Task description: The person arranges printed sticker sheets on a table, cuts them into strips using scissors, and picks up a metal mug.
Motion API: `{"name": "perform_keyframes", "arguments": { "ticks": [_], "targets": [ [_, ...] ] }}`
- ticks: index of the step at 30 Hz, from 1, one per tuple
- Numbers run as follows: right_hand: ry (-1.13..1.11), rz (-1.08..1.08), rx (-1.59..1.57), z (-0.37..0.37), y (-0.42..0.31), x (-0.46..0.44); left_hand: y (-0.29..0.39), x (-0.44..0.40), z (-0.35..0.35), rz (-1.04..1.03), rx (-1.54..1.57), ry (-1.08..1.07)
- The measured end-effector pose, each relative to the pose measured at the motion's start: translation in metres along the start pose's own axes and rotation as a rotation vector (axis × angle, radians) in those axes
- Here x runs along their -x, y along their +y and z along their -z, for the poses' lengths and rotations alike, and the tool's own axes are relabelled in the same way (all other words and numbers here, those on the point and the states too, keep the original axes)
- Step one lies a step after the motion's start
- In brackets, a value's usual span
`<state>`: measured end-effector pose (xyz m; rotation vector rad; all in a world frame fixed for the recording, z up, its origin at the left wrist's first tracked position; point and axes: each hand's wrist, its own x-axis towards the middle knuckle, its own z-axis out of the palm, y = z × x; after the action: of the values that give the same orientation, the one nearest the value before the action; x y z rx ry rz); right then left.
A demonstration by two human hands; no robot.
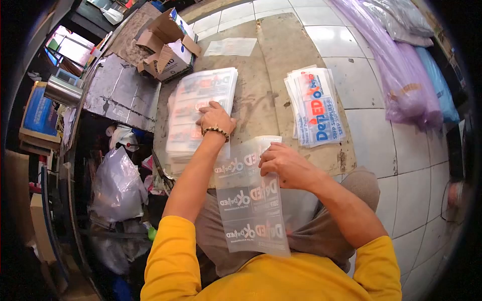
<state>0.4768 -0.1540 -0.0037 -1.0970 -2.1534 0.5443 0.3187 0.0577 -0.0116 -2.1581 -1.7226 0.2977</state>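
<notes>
My left hand, with a beaded bracelet at its wrist, rests on a thick stack of printed translucent sheets, its fingers bent over the top. In my right hand is the upper right edge of a printed clear sheet, which hangs over my lap with white lettering facing me. To the right on the board lies a smaller fanned pile of printed plastic pieces with red and blue lettering. Whether my left fingers pinch a sheet is unclear.
An open cardboard box stands behind the stack. A single clear sheet lies at the board's far end. Purple plastic bundles lie on the tiles at right. A plastic bag is at left.
</notes>
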Motion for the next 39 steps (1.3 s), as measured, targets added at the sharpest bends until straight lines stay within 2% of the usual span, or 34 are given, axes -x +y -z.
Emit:
{"name": "perform_keyframes", "arguments": {
  "ticks": [6, 9, 13, 14, 17, 20, 22, 23, 26, 28, 29, 31, 33, 37, 39],
  "targets": [
    [0.024, 0.025, 0.026, 0.0, -0.002, -0.003, -0.024, -0.022, 0.001, -0.005, 0.303, -0.099],
    [0.036, 0.048, 0.011, 0.002, -0.003, -0.003, -0.023, -0.025, -0.007, 0.023, 0.282, -0.044],
    [0.033, 0.074, -0.017, 0.005, -0.005, -0.005, 0.016, 0.0, 0.004, 0.209, -0.063, -0.14],
    [0.023, 0.07, -0.03, 0.008, -0.005, -0.006, 0.012, 0.0, 0.017, 0.191, -0.018, -0.288],
    [0.057, 0.046, -0.059, 0.015, -0.009, -0.004, -0.032, 0.001, 0.03, -0.059, 0.299, -0.324],
    [0.268, -0.013, -0.088, 0.03, -0.013, -0.006, -0.095, 0.006, -0.005, -0.338, 1.008, -0.227],
    [0.451, -0.097, -0.16, 0.038, -0.01, -0.002, -0.121, 0.041, 0.021, -0.349, 1.281, -0.286],
    [0.552, -0.181, -0.366, 0.041, -0.007, -0.001, -0.131, 0.058, 0.027, -0.354, 1.422, -0.314],
    [0.805, -0.422, -0.913, 0.05, 0.003, 0.001, -0.144, 0.08, -0.02, -0.195, 1.976, -0.43],
    [0.934, -0.568, -1.19, 0.045, 0.017, 0.005, -0.139, 0.091, -0.006, -0.351, 2.142, -0.538],
    [0.945, -0.628, -1.219, 0.037, 0.026, 0.007, -0.133, 0.096, 0.004, -0.435, 2.222, -0.595],
    [0.971, -0.745, -1.275, 0.03, 0.033, 0.005, -0.115, 0.1, 0.01, -0.494, 2.17, -0.564],
    [0.951, -0.765, -1.255, 0.024, 0.024, 0.0, -0.099, 0.105, 0.009, -0.546, 2.127, -0.53],
    [0.927, -0.738, -1.092, 0.0, 0.031, -0.001, -0.082, 0.111, 0.005, -0.596, 2.194, -0.506],
    [0.94, -0.692, -1.054, -0.008, 0.026, -0.007, -0.076, 0.11, 0.004, -0.431, 2.23, -0.39]
  ]
}}
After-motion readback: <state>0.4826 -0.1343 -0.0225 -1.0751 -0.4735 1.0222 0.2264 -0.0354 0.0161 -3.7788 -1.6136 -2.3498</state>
